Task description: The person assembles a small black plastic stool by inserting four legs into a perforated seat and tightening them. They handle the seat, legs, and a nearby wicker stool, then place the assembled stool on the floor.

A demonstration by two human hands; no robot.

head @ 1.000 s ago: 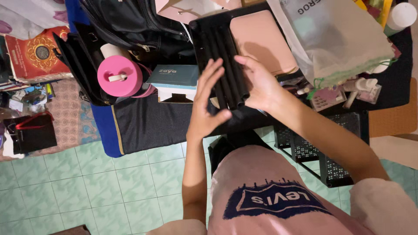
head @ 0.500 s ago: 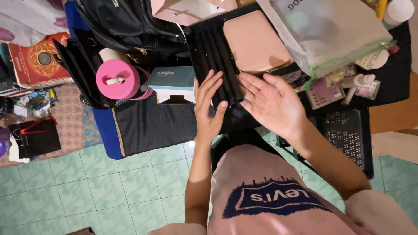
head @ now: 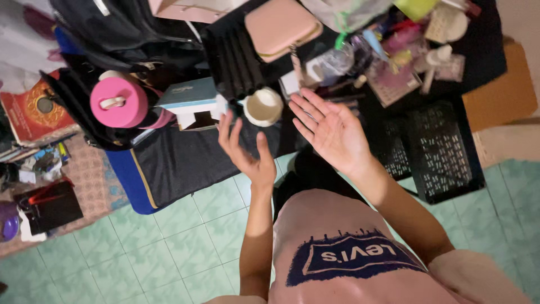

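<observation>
Fingers spread on left hand [head: 247, 155], right hand [head: 332, 132], near round cream cup [head: 263, 106]

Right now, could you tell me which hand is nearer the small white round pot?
Left. The left hand is just below the white pot, fingertips almost at it; the right hand is open, farther to its right.

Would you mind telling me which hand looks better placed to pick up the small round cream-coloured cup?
Probably the left hand: its open fingers are raised right beside the small round cream-coloured cup, just below and left of it. The right hand is open too, palm up, slightly farther to the cup's right. Neither hand holds anything.
</observation>
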